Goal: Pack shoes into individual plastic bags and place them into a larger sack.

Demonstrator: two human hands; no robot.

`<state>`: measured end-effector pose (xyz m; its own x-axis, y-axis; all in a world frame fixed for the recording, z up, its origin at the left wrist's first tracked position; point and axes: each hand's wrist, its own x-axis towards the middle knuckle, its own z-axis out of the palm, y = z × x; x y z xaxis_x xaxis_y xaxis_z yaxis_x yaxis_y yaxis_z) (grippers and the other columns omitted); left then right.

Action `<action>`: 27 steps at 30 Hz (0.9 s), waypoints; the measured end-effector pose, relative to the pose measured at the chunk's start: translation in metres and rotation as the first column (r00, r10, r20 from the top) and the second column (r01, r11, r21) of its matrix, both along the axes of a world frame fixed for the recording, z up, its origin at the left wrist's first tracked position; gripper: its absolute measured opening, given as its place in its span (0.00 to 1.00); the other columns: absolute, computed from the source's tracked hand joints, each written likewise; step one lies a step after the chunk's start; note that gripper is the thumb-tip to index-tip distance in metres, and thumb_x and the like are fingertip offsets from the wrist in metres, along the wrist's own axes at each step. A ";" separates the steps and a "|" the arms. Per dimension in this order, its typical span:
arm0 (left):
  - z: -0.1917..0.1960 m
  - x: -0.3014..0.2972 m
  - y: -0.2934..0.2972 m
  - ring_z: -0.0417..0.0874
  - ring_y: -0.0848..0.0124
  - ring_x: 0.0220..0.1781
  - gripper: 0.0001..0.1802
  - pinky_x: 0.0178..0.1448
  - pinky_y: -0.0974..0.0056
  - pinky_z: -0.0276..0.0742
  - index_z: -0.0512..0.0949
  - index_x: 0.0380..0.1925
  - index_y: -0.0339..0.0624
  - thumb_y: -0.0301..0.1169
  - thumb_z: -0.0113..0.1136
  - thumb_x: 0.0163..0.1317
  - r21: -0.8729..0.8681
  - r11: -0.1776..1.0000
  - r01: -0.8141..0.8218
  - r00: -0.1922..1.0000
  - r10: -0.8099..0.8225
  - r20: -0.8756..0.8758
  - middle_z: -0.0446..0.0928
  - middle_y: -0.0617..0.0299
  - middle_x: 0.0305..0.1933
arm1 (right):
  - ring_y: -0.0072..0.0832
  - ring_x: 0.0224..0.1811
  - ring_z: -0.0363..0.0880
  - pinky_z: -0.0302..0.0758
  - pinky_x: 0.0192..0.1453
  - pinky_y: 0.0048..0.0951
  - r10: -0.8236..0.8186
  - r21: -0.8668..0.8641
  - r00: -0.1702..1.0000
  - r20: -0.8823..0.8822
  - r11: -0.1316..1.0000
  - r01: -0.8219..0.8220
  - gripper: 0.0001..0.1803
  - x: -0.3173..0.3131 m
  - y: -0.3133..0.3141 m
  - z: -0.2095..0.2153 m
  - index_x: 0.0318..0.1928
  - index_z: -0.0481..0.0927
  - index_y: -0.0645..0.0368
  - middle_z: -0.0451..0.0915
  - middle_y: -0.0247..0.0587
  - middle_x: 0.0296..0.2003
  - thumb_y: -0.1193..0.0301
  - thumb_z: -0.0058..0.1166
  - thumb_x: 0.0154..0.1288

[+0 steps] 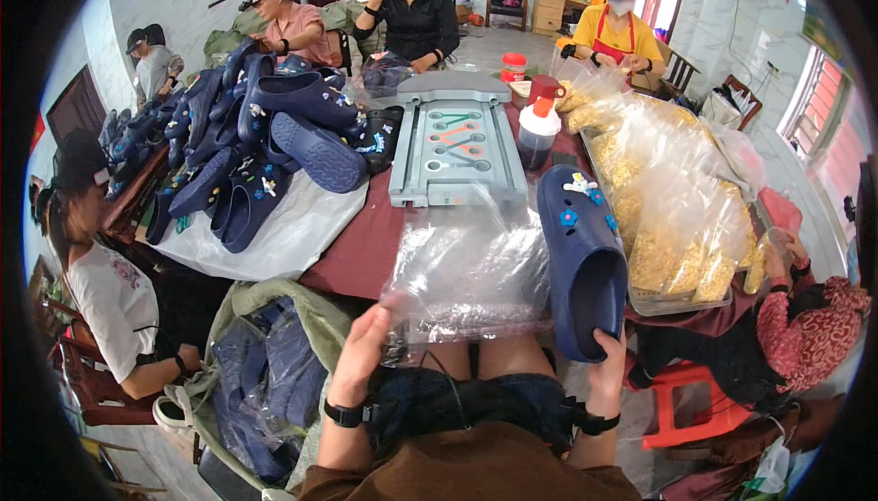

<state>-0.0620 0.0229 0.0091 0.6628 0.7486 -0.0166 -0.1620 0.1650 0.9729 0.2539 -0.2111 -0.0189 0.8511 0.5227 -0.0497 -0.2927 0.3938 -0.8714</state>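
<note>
My right hand (605,362) grips a navy clog (585,272) by its heel end, with the thumb inside the opening. The clog stands tilted upright, toe away from me, with white and blue flower-like charms on its toe. At the edge of a clear plastic bag (466,268), my left hand (366,344) has its fingers closed on the film. The bag lies flat over the near table edge, left of the clog. Just beyond it sits a grey plastic folding stool (457,192) with coloured slots.
Navy clogs (315,149) are heaped at the left on white sheeting (320,236). A green sack (240,304) of bagged clogs stands by my left arm. Bags of yellow kernels (677,218) fill a tray on the right, near a red-capped bottle (537,140). Several people sit around.
</note>
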 end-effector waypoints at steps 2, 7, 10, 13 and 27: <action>0.024 0.003 -0.007 0.70 0.66 0.73 0.28 0.77 0.61 0.60 0.70 0.70 0.33 0.43 0.43 0.82 0.010 0.999 -0.052 0.993 0.050 0.109 0.72 0.55 0.72 | 0.39 0.61 0.76 0.69 0.68 0.38 -0.001 0.007 1.000 -0.001 1.000 0.001 0.38 0.000 0.001 -0.002 0.69 0.71 0.64 0.77 0.44 0.60 0.77 0.59 0.55; 0.041 0.023 0.010 0.54 0.57 0.83 0.28 0.83 0.54 0.45 0.69 0.71 0.33 0.40 0.43 0.80 0.568 0.818 -0.087 0.992 0.021 0.121 0.57 0.48 0.81 | 0.39 0.61 0.77 0.70 0.68 0.36 -0.006 -0.015 1.000 0.016 1.000 0.007 0.38 0.004 0.003 -0.013 0.70 0.71 0.64 0.78 0.44 0.59 0.77 0.59 0.55; 0.028 0.044 0.025 0.51 0.46 0.84 0.23 0.83 0.50 0.48 0.73 0.68 0.41 0.33 0.49 0.76 0.825 0.563 0.050 0.967 0.181 -0.182 0.57 0.45 0.81 | 0.39 0.61 0.77 0.70 0.68 0.37 0.000 -0.019 0.999 0.039 1.000 0.001 0.38 0.004 0.003 -0.013 0.70 0.71 0.64 0.78 0.44 0.59 0.78 0.59 0.55; 0.025 0.077 0.035 0.48 0.41 0.84 0.24 0.83 0.47 0.50 0.74 0.68 0.45 0.37 0.49 0.76 0.892 0.375 0.253 0.899 0.249 -0.360 0.56 0.43 0.81 | 0.35 0.60 0.77 0.68 0.69 0.36 0.012 -0.028 0.999 0.052 1.000 -0.010 0.35 -0.001 0.002 -0.003 0.67 0.74 0.62 0.79 0.38 0.58 0.76 0.59 0.55; -0.031 0.106 0.068 0.61 0.30 0.74 0.40 0.75 0.42 0.65 0.65 0.73 0.48 0.41 0.69 0.63 0.845 0.481 0.233 0.834 0.348 -0.428 0.61 0.37 0.75 | 0.39 0.65 0.73 0.64 0.72 0.36 -0.001 -0.083 0.996 0.088 0.997 0.008 0.45 -0.002 0.008 -0.011 0.75 0.62 0.65 0.73 0.48 0.65 0.80 0.58 0.53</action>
